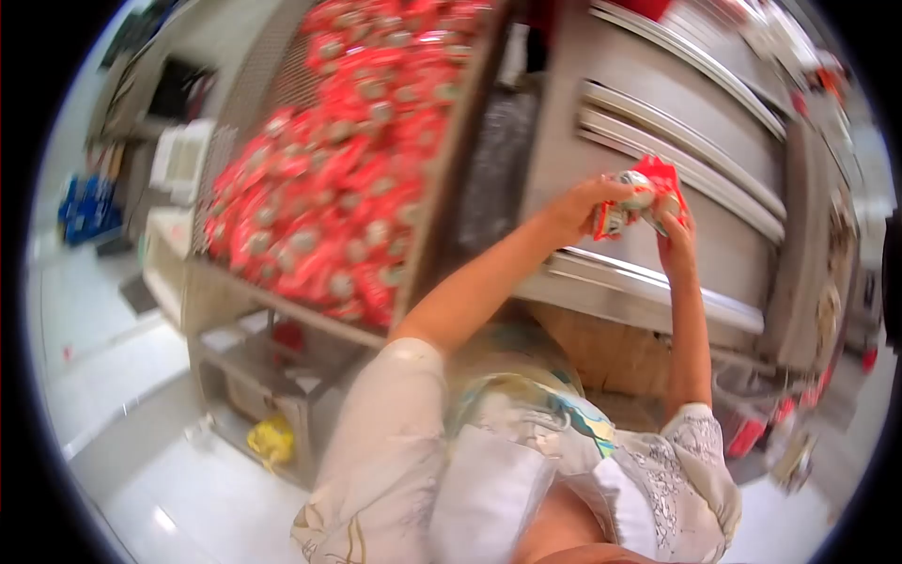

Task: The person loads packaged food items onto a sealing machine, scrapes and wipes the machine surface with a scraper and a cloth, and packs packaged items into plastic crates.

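Red packets [661, 175] were gripped by the left hand [586, 198] and right hand [678, 241]; they seemed light, slippery, best held by edges.

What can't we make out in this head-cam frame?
All head view:
- Held red packaging: print too small and blurred.
- Left hand, right hand: some fingers hidden by the packaging or the hands themselves.
- Heaped red packets: blurred; lower ones covered by upper ones.
- Yellow bundle: blurred; contents unclear.
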A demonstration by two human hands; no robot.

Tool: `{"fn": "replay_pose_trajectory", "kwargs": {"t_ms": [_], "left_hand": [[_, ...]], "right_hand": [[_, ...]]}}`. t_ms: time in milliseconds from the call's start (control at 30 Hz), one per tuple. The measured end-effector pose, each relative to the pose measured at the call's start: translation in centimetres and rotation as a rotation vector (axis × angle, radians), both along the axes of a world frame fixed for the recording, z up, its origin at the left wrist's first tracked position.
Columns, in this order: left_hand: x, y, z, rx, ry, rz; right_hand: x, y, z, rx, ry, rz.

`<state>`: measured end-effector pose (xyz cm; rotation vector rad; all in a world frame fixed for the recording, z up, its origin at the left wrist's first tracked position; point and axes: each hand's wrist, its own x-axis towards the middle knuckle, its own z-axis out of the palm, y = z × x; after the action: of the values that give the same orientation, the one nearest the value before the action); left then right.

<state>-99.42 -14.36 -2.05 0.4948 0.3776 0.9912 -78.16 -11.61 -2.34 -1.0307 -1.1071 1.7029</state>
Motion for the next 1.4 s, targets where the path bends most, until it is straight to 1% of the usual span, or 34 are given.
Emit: {"fn": "replay_pose_trajectory", "kwargs": {"t_ms": [33, 67, 100, 167, 233, 267, 300, 333, 367, 400, 433, 467, 500, 533, 567, 600, 633, 700, 733, 767, 833, 867, 967, 1000, 1033, 1067, 1100, 1133, 1233, 1267, 1300, 1333, 1367, 1400], "left_hand": [[-3.0, -1.3, 0.9, -0.093, 0.064, 0.064], [-6.7, -2.6, 1.2, -0.097, 0.081, 0.126], [-10.2, -4.1, 1.7, -0.098, 0.090, 0.178], [-18.0, -6.9, 2.9, -0.025, 0.016, 0.281], [-24.8, -10.5, 3.0, -0.089, 0.062, 0.522], [-28.8, -12.4, 2.6, -0.076, 0.102, 0.541], [-32.8, -14.3, 2.1, -0.064, 0.143, 0.561], [-36.7, -15.9, 1.6, -0.114, 0.158, 0.576], [-39.6, -17.6, 1.9, -0.152, 0.335, 0.692], [-41.6, -18.9, 3.2, -0.287, 0.527, 0.858], [-45.7, -19.8, 1.0, -0.134, 0.604, 0.894], [-48.0, -20.9, 3.9, -0.177, 0.646, 0.836], [-52.0, -21.9, 0.0, -0.187, 0.819, 0.953], [-53.2, -22.7, 1.3, -0.301, 0.838, 1.084], [-55.4, -23.3, -0.1, -0.341, 1.018, 1.140], [-56.9, -23.9, -0.8, -0.312, 1.359, 1.121], [-58.1, -24.3, -1.2, -0.275, 1.695, 1.066], [-58.3, -24.7, -3.2, -0.239, 2.128, 0.838], [-58.1, -24.6, -4.4, -0.210, 2.334, 0.699], [-58.0, -24.3, -6.5, -0.139, 2.446, 0.676], [-58.0, -23.3, -6.9, -0.165, 2.433, 0.644], [-58.4, -23.0, -6.8, -0.160, 2.405, 0.616], [-58.7, -22.9, -6.4, -0.098, 2.373, 0.551], [-58.5, -23.2, -5.9, -0.053, 2.368, 0.526], [-58.1, -23.5, -5.6, -0.011, 2.361, 0.500], [-58.1, -24.3, -5.3, 0.062, 2.362, 0.552], [-58.2, -25.0, -4.9, -0.017, 2.345, 0.562], [-58.1, -25.5, -5.4, -0.095, 2.333, 0.574], [-58.3, -24.8, -6.3, -0.257, 2.359, 0.567], [-57.9, -24.1, -7.2, -0.288, 2.391, 0.580], [-57.3, -23.5, -7.6, -0.307, 2.420, 0.586], [-56.9, -23.3, -7.3, -0.299, 2.451, 0.515], [-57.8, -23.6, -8.9, -0.157, 2.562, 0.411], [-59.5, -24.2, -10.3, 0.031, 2.371, 0.426]], "right_hand": [[-3.2, -0.1, 0.6, 0.031, -0.020, 0.068], [-7.2, -0.8, 2.1, 0.025, 0.014, 0.109], [-11.0, -0.8, 2.0, 0.032, 0.046, 0.194], [-18.3, -0.8, 1.3, 0.043, 0.093, 0.334], [-27.0, -1.2, 0.6, -0.031, 0.126, 0.471], [-31.6, -2.1, 1.2, -0.076, 0.132, 0.525], [-35.7, -2.2, -0.1, -0.118, 0.097, 0.538], [-39.9, -2.7, 0.1, -0.149, 0.067, 0.597], [-43.9, -2.6, -1.3, -0.039, -0.079, 0.627], [-47.3, -4.0, 1.9, -0.059, -0.285, 0.682], [-50.7, -4.7, 1.3, 0.118, -0.406, 0.677], [-53.5, -4.6, 0.7, 0.294, -0.529, 0.667], [-56.1, -3.5, -1.6, 0.366, -0.579, 0.706], [-58.8, -2.0, -5.5, 0.438, -0.627, 0.746], [-60.6, -1.6, -6.5, 0.564, -0.718, 0.750], [-62.4, -1.3, -7.5, 0.690, -0.811, 0.745], [-63.4, -1.4, -8.3, 0.779, -0.875, 0.658], [-65.0, -1.5, -11.1, 0.959, -0.989, 0.480], [-65.6, -1.5, -11.3, 0.933, -1.102, 0.547], [-66.3, -1.6, -11.4, 0.938, -1.121, 0.516], [-67.7, -1.6, -11.3, 0.950, -1.155, 0.453], [-68.0, -1.1, -10.3, 0.914, -1.236, 0.557], [-67.8, 0.7, -11.4, 0.843, -1.134, 0.886], [-66.4, 0.9, -10.9, 1.334, -1.131, 1.166], [-65.4, -0.4, -9.7, 1.241, -1.181, 1.076], [-64.2, -1.9, -8.4, 1.145, -1.226, 0.989], [-62.8, -3.1, -6.9, 1.041, -1.270, 0.901], [-61.8, -3.7, -6.8, 1.131, -1.245, 0.818], [-60.2, -5.8, -6.4, 1.218, -1.035, 0.562], [-59.0, -7.3, -5.6, 1.209, -0.872, 0.549], [-57.6, -9.0, -4.8, 1.248, -0.778, 0.553], [-56.0, -11.4, -3.1, 1.221, -0.673, 0.537], [-54.1, -13.2, -3.3, 1.078, -0.598, 0.577], [-51.1, -15.1, -3.3, 1.097, -0.615, 0.658]]}}
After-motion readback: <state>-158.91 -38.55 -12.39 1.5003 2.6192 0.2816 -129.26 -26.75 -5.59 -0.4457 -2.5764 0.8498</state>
